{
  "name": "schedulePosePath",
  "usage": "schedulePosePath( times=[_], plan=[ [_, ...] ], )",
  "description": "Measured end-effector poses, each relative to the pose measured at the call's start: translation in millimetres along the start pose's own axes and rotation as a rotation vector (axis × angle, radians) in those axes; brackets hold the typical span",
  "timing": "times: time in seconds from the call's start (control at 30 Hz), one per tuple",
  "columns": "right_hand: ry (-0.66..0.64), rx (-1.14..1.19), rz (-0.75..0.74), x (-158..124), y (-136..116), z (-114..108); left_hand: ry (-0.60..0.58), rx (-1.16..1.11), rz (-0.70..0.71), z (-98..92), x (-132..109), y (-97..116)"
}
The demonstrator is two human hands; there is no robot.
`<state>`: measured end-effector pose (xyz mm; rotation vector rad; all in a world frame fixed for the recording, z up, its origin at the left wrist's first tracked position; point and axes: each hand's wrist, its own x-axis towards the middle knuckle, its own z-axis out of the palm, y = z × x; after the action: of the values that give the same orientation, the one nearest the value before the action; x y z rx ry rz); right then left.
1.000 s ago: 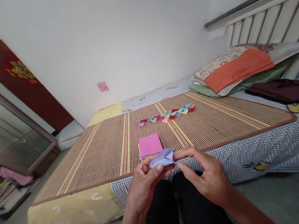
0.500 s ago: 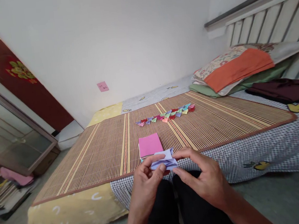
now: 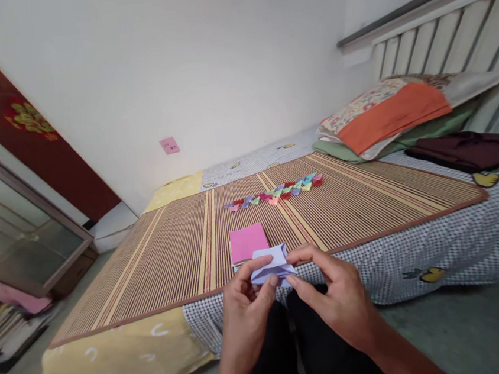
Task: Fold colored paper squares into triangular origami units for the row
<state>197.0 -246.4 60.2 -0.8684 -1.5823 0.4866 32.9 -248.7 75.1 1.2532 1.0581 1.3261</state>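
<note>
Both hands pinch one small folded piece of lilac paper [image 3: 272, 264] in front of me, just over the bed's near edge. My left hand [image 3: 245, 315] grips its left side with thumb and fingers. My right hand [image 3: 332, 297] pinches its right side. Right behind the lilac paper a stack of square sheets with a pink sheet on top [image 3: 247, 242] lies on the striped bamboo mat [image 3: 171, 249]. Farther back on the mat a row of several small folded paper pieces in mixed colours [image 3: 277, 191] is laid out.
The mat covers a bed [image 3: 417, 252] with a checked sheet and a yellow blanket [image 3: 116, 361] at the left corner. Pillows [image 3: 389, 116] and a dark folded cloth [image 3: 472, 148] lie at the right by the slatted headboard. A glass-fronted cabinet [image 3: 9, 236] and stacked books [image 3: 0, 323] stand left.
The lilac paper has been pressed into a flatter, tighter fold and both hands have drawn closer together on it. The view has shifted slightly.
</note>
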Motion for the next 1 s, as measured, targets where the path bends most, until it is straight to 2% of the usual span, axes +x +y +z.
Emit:
schedulePosePath(
  times=[0.37, 0.67, 1.0],
  plan=[
    [-0.004, 0.045, 0.016, 0.4, -1.6, 1.5, 0.034, -0.028, 0.007, 1.3, -0.6, -3.9],
    [0.021, 0.046, -0.037, 0.3, -0.9, 4.7, 0.047, -0.04, -0.006, 1.1, -1.1, -5.3],
    [0.024, 0.044, 0.0, 0.1, -1.2, 5.8, 0.056, -0.1, -0.043, 6.3, -0.8, -3.3]
  ],
)
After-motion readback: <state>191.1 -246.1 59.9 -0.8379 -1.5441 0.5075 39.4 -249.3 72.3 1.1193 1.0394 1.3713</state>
